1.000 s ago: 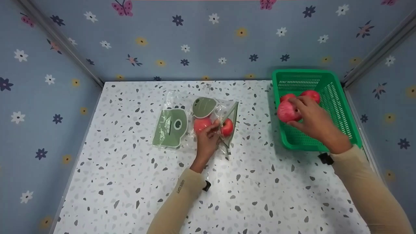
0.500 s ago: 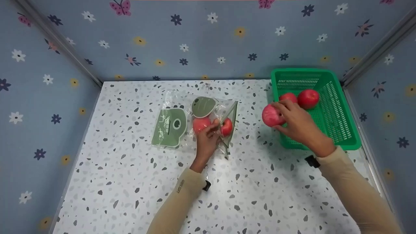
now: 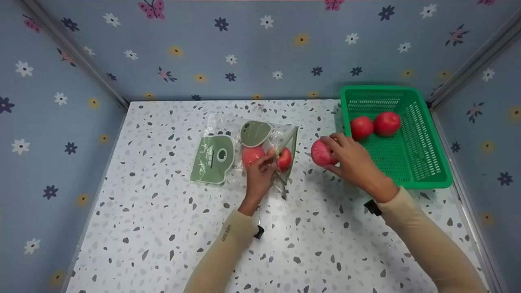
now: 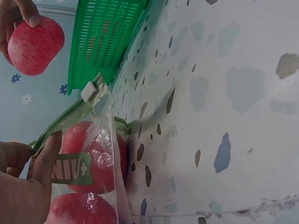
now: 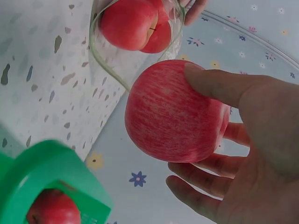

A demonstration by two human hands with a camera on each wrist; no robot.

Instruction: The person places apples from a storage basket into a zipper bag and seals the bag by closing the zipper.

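My right hand (image 3: 358, 167) holds a red apple (image 3: 322, 153) in the air between the basket and the bag. In the right wrist view, thumb and fingers grip that apple (image 5: 175, 112) from opposite sides. A clear zip bag (image 3: 213, 160) with green animal prints lies on the table, its open mouth facing right. My left hand (image 3: 259, 181) pinches the green zip edge of the bag, as the left wrist view shows, near the white slider (image 4: 88, 91). Several apples are inside the bag, one (image 3: 283, 158) close to its mouth and another (image 3: 253, 156) deeper in.
A green plastic basket (image 3: 443, 162) stands at the right of the speckled white table (image 3: 163, 236). Two red apples, one left (image 3: 362, 127) and one right (image 3: 386, 123), lie inside it. Flower-patterned walls (image 3: 252, 49) enclose the table at the back and sides.
My right hand has carried the apple leftward, out from over the basket toward the bag's mouth. The two apples in the basket now show fully. My left hand has stayed on the bag.
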